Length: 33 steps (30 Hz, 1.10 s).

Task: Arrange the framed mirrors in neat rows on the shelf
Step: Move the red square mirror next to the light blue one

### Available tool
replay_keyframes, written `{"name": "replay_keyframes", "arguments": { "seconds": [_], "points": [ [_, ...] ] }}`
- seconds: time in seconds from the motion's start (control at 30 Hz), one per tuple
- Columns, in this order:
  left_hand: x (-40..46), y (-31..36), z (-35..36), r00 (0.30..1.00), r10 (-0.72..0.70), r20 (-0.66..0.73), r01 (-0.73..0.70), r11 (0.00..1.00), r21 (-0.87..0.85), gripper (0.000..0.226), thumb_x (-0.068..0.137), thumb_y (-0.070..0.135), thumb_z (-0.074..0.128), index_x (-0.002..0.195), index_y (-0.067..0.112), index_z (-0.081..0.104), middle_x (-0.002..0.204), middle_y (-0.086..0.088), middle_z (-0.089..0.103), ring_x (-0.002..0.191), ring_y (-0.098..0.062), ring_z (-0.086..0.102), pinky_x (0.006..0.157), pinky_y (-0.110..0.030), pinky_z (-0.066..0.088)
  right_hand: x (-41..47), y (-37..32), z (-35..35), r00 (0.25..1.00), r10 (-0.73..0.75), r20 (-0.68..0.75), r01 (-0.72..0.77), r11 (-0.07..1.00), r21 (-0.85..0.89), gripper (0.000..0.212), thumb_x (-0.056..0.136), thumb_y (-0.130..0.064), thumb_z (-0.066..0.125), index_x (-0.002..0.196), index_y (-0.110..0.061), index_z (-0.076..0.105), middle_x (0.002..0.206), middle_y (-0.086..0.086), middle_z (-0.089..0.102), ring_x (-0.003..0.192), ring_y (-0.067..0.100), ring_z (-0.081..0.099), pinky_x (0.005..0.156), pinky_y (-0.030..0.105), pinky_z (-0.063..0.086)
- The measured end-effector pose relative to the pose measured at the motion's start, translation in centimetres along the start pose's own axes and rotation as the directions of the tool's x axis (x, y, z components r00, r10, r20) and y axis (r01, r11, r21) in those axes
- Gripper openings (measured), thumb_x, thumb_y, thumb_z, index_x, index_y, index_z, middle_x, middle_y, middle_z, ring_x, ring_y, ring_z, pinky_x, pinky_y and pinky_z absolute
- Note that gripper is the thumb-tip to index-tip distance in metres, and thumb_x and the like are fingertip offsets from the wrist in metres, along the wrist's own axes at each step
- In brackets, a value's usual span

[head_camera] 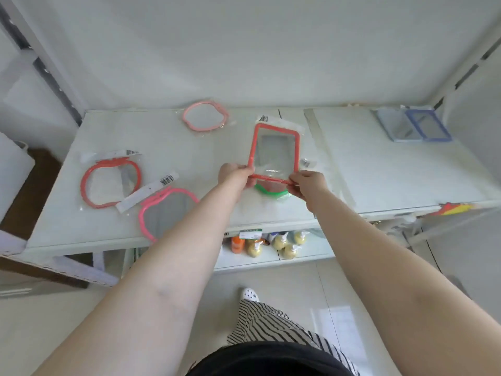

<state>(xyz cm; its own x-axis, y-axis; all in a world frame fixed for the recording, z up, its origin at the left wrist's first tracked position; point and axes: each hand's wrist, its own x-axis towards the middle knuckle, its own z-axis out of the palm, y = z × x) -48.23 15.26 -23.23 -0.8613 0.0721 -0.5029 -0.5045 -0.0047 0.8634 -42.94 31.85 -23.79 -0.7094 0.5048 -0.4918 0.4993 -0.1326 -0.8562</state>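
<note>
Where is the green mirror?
The green mirror lies near the front edge of the shelf, mid-view, mostly hidden under the red rectangular mirror that the left hand and right hand hold.

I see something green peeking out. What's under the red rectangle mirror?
A green-framed mirror lies under the red rectangular mirror, held by the left hand and right hand. Most of it is covered.

Pump bottles on lower shelf

Bare shelf between red-framed mirror and blue mirrors.
</note>
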Motion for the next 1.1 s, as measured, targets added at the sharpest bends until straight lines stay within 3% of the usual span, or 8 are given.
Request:
{"name": "replay_keyframes", "arguments": {
  "seconds": [0.13,0.27,0.47,0.6,0.87,0.93,1.0,1.1],
  "points": [
    [-5.0,-3.7,0.8,0.999,-0.006,0.048,0.007,1.0,-0.006,0.013,0.087,0.006,0.066,0.075,0.006,0.062,0.071,-0.002,0.063,0.054,-0.011,0.064,0.068,-0.021,0.057,-6.5,3.6,-3.2,0.989,0.009,-0.146,-0.002,0.999,0.043,0.011,0.088,-0.011,0.062,0.098,-0.009,0.065,0.068,0.004,0.067,0.05,0.01,0.065,0.07,0.023,0.057],
    [-10.0,-7.3,2.3,0.995,-0.032,0.09,0.027,0.998,0.054,0.005,0.087,0.008,0.066,0.083,0.005,0.065,0.069,-0.002,0.065,0.049,-0.008,0.063,0.055,-0.014,0.054,-11.1,7.4,-6.6,0.965,0.038,-0.258,-0.014,0.996,0.093,0.019,0.087,-0.003,0.06,0.105,0.0,0.064,0.068,0.007,0.065,0.053,0.014,0.065,0.071,0.027,0.06],
    [-15.6,-11.1,6.0,0.974,-0.051,0.219,0.016,0.987,0.16,0.012,0.089,0.013,0.063,0.078,0.014,0.06,0.065,-0.001,0.064,0.042,-0.005,0.06,0.047,-0.014,0.047,-15.9,12.0,-12.9,0.921,0.075,-0.383,-0.013,0.987,0.161,0.019,0.087,-0.002,0.058,0.104,-0.01,0.06,0.077,0.007,0.068,0.062,0.017,0.069,0.081,0.03,0.059],
    [-17.9,-14.1,9.8,0.954,-0.089,0.285,0.031,0.979,0.202,0.016,0.087,0.009,0.063,0.074,0.015,0.056,0.075,-0.004,0.066,0.057,-0.011,0.063,0.074,-0.023,0.055,-17.7,14.8,-17.8,0.901,0.092,-0.425,-0.01,0.981,0.193,0.016,0.086,-0.001,0.061,0.1,-0.009,0.062,0.075,0.006,0.068,0.062,0.018,0.07,0.081,0.034,0.06],
    [-23.9,-20.8,19.9,0.931,-0.129,0.342,0.008,0.942,0.334,0.02,0.086,0.003,0.062,0.072,0.014,0.054,0.089,-0.008,0.063,0.059,-0.011,0.059,0.067,-0.02,0.055,-20.5,20.7,-30.1,0.858,0.139,-0.494,-0.03,0.975,0.222,0.018,0.084,-0.001,0.063,0.098,-0.012,0.06,0.08,0.009,0.07,0.061,0.018,0.069,0.084,0.035,0.059],
    [-25.9,-22.8,23.0,0.927,-0.159,0.341,0.034,0.939,0.343,0.008,0.086,0.0,0.062,0.085,0.008,0.06,0.092,-0.006,0.063,0.062,-0.011,0.06,0.072,-0.024,0.056,-20.6,22.1,-34.1,0.861,0.143,-0.489,-0.032,0.973,0.229,0.019,0.084,0.0,0.064,0.1,-0.011,0.061,0.089,0.012,0.071,0.06,0.018,0.069,0.084,0.035,0.059],
    [-28.2,-24.8,25.9,0.924,-0.179,0.337,0.046,0.929,0.366,0.025,0.085,-0.003,0.062,0.109,0.005,0.06,0.093,-0.002,0.062,0.064,-0.011,0.061,0.065,-0.02,0.056,-20.4,23.7,-38.3,0.863,0.16,-0.479,-0.063,0.975,0.213,0.021,0.084,0.0,0.065,0.103,-0.007,0.063,0.1,0.017,0.071,0.06,0.019,0.069,0.083,0.036,0.059],
    [-30.7,-27.1,29.6,0.927,-0.194,0.322,0.058,0.921,0.386,0.036,0.086,-0.003,0.063,0.12,0.006,0.057,0.1,-0.005,0.062,0.064,-0.011,0.062,0.062,-0.015,0.056,-20.3,25.2,-43.5,0.871,0.171,-0.46,-0.097,0.979,0.181,0.023,0.084,0.0,0.065,0.107,-0.005,0.065,0.108,0.02,0.069,0.062,0.021,0.07,0.082,0.037,0.06]
  ]
}}
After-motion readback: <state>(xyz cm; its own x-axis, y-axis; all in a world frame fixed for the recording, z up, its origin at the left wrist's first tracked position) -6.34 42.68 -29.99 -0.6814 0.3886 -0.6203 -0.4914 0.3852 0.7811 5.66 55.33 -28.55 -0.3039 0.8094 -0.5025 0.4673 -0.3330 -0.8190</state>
